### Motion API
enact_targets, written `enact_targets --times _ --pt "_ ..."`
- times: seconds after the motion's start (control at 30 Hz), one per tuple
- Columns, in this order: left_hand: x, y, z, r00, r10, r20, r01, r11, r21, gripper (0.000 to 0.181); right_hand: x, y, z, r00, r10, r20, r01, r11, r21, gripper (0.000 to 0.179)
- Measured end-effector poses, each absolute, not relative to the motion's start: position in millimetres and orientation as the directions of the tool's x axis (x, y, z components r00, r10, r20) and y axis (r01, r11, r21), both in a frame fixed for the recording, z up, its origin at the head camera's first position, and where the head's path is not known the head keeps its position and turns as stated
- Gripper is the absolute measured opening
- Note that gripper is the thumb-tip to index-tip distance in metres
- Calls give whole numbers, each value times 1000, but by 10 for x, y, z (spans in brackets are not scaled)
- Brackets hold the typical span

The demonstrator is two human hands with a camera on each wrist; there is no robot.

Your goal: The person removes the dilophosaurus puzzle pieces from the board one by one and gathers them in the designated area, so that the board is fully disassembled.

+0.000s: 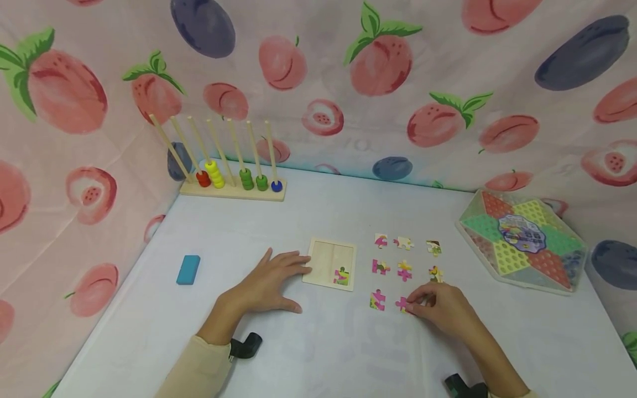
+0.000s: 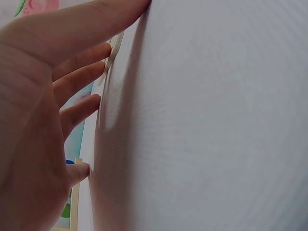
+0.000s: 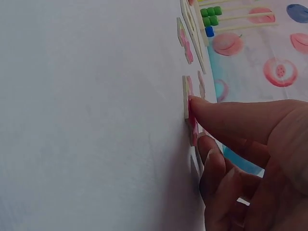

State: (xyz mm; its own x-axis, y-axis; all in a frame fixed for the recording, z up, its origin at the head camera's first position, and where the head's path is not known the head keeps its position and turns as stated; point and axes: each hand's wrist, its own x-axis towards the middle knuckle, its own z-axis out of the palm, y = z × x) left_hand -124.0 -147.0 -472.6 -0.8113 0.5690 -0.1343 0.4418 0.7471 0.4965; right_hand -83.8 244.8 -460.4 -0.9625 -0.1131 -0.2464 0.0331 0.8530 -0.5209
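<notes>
My left hand (image 1: 271, 279) rests with spread fingers at the left edge of a small wooden puzzle frame (image 1: 323, 249). One pink-and-green puzzle piece (image 1: 341, 276) sits in the frame's lower right corner. Between thumb and fingertips, my right hand (image 1: 443, 307) pinches a pink puzzle piece (image 1: 401, 303) at the front of the loose pieces. In the right wrist view that held piece (image 3: 188, 103) is seen edge-on, close to the table. Several other pieces lie apart in rough rows, among them a pink one (image 1: 378, 299) to its left and a yellow-pink one (image 1: 405, 271) behind it.
A wooden bead abacus (image 1: 234, 190) stands at the back left. A blue block (image 1: 188, 270) lies left of my left hand. At the right is a clear hexagonal case (image 1: 522, 237) with coloured triangles. A fruit-patterned cloth (image 1: 323, 66) hangs behind the white table.
</notes>
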Motion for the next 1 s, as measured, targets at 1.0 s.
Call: enact_targets --times 1.0 --pt "-1237 -1474 -4757 -806 579 -121 455 738 498 82 -1080 2045 -4234 -967 -220 -132 -102 803 -587 15"
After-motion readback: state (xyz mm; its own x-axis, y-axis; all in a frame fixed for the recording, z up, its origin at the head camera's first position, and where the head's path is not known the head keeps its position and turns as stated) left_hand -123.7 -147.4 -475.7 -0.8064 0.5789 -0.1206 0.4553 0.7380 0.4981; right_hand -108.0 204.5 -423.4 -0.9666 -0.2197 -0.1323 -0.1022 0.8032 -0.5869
